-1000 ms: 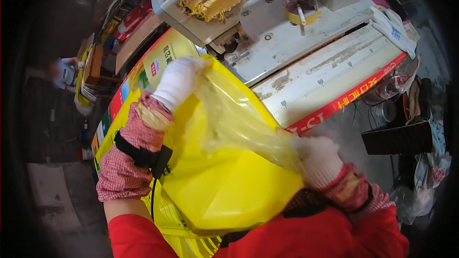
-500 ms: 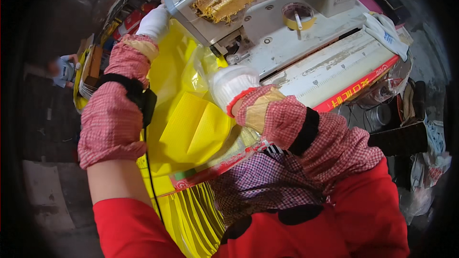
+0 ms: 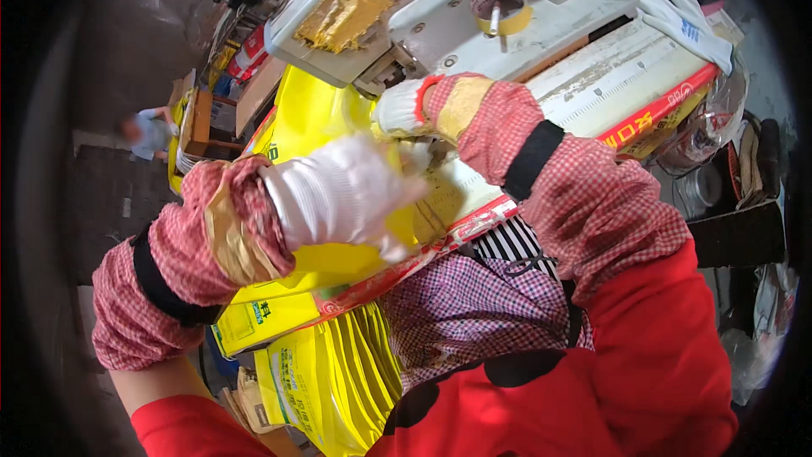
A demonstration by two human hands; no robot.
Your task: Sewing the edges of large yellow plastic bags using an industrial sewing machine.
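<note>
Both my hands wear white knit gloves below red checked sleeve covers. My left hand (image 3: 359, 190), smeared by motion, is over the near part of a yellow plastic bag (image 3: 313, 110) that lies on the bed of a sewing machine (image 3: 355, 59). Its fingers do not show clearly. Just in front of the machine's needle area, my right hand (image 3: 402, 110) has its fingers curled down onto the edge of the yellow bag; the fingertips are partly hidden.
A roll of yellow tape (image 3: 512, 17) rests on the machine, with a white glove (image 3: 689, 25) at the right. Folded yellow bags (image 3: 338, 372) hang beside my lap. A red-edged board (image 3: 651, 106) runs along the table front. Another person (image 3: 150, 134) is at far left.
My left hand has come from the bag's far left edge by the machine head toward me and rightward. My right hand has shifted slightly up, nearer the needle area. The view has tilted.
</note>
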